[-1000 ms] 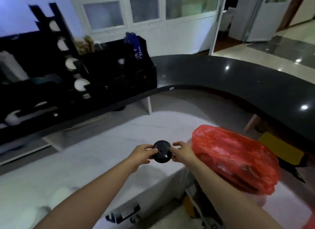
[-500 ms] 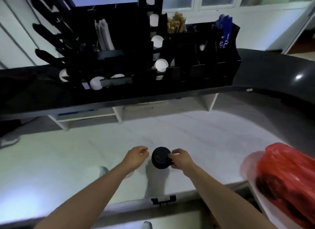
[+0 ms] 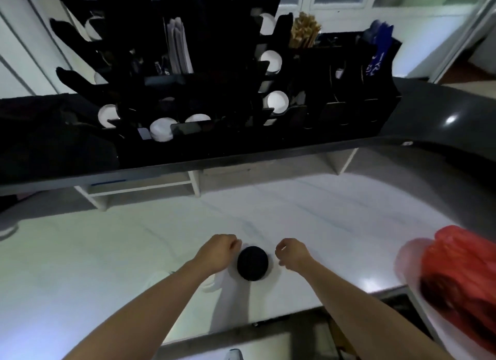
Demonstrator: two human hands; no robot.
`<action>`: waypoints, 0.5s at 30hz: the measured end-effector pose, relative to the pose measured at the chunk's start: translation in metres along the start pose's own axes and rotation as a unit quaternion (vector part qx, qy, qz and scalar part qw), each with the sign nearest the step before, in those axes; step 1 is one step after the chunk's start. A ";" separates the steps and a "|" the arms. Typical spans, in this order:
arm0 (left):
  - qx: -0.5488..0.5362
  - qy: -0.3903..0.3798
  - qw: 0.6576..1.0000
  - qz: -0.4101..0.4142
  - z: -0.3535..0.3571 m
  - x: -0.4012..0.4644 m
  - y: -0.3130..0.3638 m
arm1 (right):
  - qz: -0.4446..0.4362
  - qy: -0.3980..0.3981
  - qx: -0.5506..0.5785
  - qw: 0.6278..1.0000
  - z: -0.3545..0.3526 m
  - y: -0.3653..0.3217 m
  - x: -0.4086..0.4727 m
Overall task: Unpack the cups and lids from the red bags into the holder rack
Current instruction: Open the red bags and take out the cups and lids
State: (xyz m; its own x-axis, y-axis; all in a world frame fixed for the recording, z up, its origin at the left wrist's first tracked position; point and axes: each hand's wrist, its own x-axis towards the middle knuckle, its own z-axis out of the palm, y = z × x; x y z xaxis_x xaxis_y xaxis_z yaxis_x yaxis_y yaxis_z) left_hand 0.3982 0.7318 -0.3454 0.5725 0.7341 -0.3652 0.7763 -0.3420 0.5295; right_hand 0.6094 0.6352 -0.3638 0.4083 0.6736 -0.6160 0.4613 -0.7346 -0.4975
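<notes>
Two forearms reach out over white counter (image 3: 134, 252) | left hand (image 3: 218, 252) fingers curled, against left edge of black lid stack (image 3: 252, 263), hold unclear | right hand (image 3: 292, 253) loosely curled, holding nothing, just right of lid stack | red bag (image 3: 461, 276) far right of lid stack | holder rack (image 3: 204, 91) beyond lid stack

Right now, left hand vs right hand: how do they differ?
The left hand sits against the black lid stack on the white counter, fingertips at its edge; whether it grips is unclear. The right hand hangs apart from the stack, with a visible gap, holding nothing. The left hand is farther from the red bag than the right hand. Both hands have curled fingers and flank the stack.
</notes>
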 end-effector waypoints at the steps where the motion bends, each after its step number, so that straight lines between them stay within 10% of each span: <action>1: 0.008 -0.006 1.000 0.012 0.002 0.007 0.009 | 0.002 0.019 0.003 1.000 -0.009 0.005 -0.002; 15: 0.124 -0.123 0.959 0.225 0.107 0.061 0.245 | 0.105 0.330 0.106 0.932 -0.168 0.199 -0.091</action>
State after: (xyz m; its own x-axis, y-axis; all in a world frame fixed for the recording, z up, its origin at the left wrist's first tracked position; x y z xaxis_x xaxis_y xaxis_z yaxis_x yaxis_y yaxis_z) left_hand 0.6515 0.6299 -0.3200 0.8856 0.3291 -0.3279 0.4571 -0.7432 0.4887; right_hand 0.7965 0.4415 -0.3046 0.9000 0.3646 -0.2391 0.1785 -0.8085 -0.5608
